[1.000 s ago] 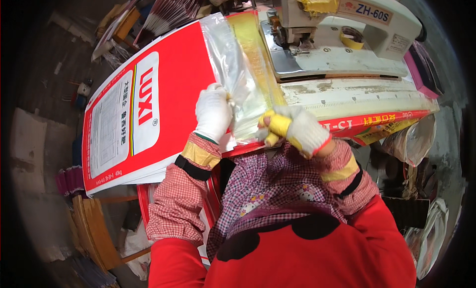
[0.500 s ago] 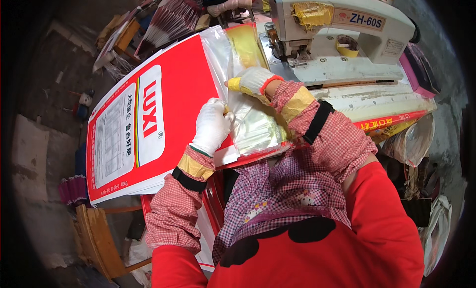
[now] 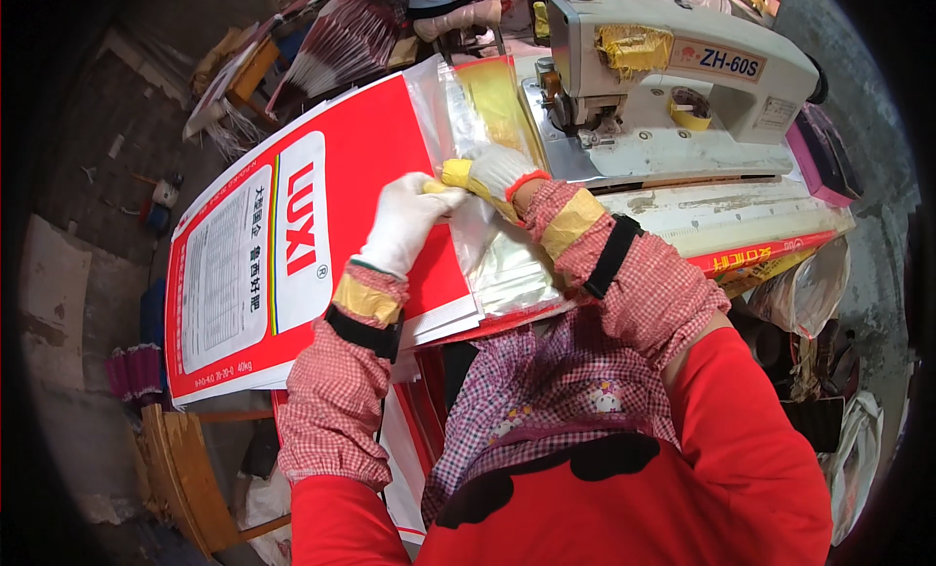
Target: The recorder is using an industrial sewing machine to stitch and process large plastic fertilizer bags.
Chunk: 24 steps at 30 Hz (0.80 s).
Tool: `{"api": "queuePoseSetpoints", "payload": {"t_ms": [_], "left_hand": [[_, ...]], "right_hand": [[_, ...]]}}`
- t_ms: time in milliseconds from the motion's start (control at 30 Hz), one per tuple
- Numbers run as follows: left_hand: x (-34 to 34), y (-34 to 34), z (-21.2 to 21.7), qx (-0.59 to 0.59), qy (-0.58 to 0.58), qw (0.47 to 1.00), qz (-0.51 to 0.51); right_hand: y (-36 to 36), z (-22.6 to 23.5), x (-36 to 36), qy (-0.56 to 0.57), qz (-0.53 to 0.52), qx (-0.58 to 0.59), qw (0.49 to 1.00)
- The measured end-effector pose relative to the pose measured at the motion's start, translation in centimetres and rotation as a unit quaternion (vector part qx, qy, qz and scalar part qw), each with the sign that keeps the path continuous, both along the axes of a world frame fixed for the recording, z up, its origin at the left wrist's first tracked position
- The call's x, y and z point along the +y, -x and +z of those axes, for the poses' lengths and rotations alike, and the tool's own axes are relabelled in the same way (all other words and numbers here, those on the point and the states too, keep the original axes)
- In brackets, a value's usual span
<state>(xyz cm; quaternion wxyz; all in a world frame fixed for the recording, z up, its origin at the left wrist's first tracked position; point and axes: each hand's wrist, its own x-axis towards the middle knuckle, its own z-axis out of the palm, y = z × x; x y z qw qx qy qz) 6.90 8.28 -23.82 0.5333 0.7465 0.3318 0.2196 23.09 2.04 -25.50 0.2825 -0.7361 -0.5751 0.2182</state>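
**Sack mouth at sewing machine**

Head view: red-and-white sack (image 3: 292,244) lies flat, clear plastic liner (image 3: 487,244) protruding toward grey sewing machine (image 3: 673,88). Left hand (image 3: 405,225), gloved, pinches the liner edge; right hand (image 3: 492,174), gloved, curls closed on it, apparently aligning the layers.

The red sack (image 3: 361,176) looks like smooth woven plastic with a faint sheen, its white panel matt. At its mouth the clear liner (image 3: 487,244) is thin glossy film, crinkled and catching light. Both hands wear knitted cloth gloves: the left hand (image 3: 405,225) white, the right hand (image 3: 487,174) white with yellow fingertips (rubbery-looking). The sleeves are checked cotton-like cloth bound with matt tan tape. Beyond the liner, the sewing machine (image 3: 673,88) is painted metal, dull and scuffed, patched with yellow tape. Left of the sack stands a bare wooden chair (image 3: 180,473), rough-grained.
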Motion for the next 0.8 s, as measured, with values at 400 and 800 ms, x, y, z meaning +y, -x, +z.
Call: {"api": "queuePoseSetpoints", "payload": {"t_ms": [400, 800], "left_hand": [[-1.1, 8.0, 6.1, -0.05, -0.188, 0.975, 0.103], [-12.7, 17.3, 4.5, 0.155, -0.087, 0.896, -0.406]], "right_hand": [[9.3, 1.2, -4.6, -0.049, 0.335, -0.233, 0.912], [5.2, -5.2, 3.7, -0.303, 0.028, 0.059, 0.951]]}}
